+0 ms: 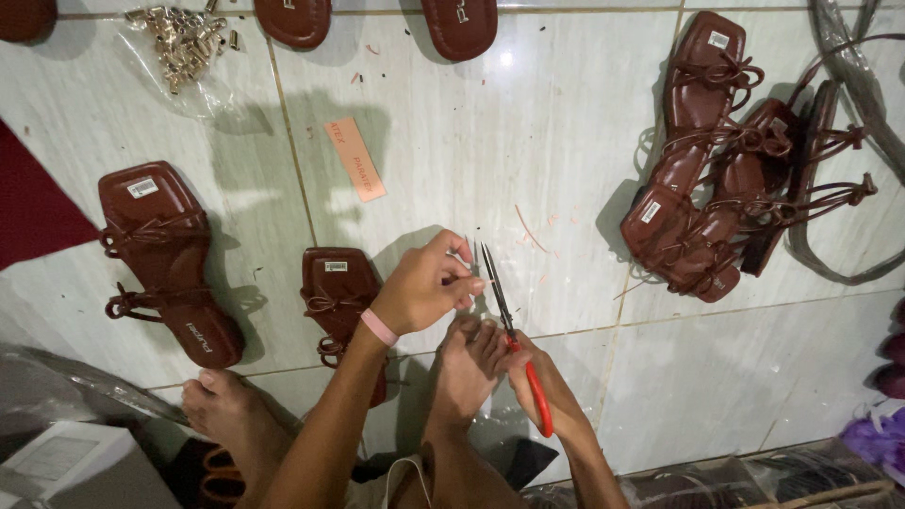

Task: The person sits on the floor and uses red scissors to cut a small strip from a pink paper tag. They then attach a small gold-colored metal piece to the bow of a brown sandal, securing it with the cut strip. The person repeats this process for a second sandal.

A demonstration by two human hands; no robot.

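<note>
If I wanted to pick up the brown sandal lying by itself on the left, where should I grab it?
Grab the brown sandal from above by its ankle strap. It lies flat on its sole on the tile floor, and the strap stands up above the sole, giving your fingers something to hook.

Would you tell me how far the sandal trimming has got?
A pile of finished-looking strappy sandals lies at the right. The right hand holds red-handled scissors open, while the left hand pinches something too small to tell. One sandal lies under the left wrist; another sandal waits further left.
</note>
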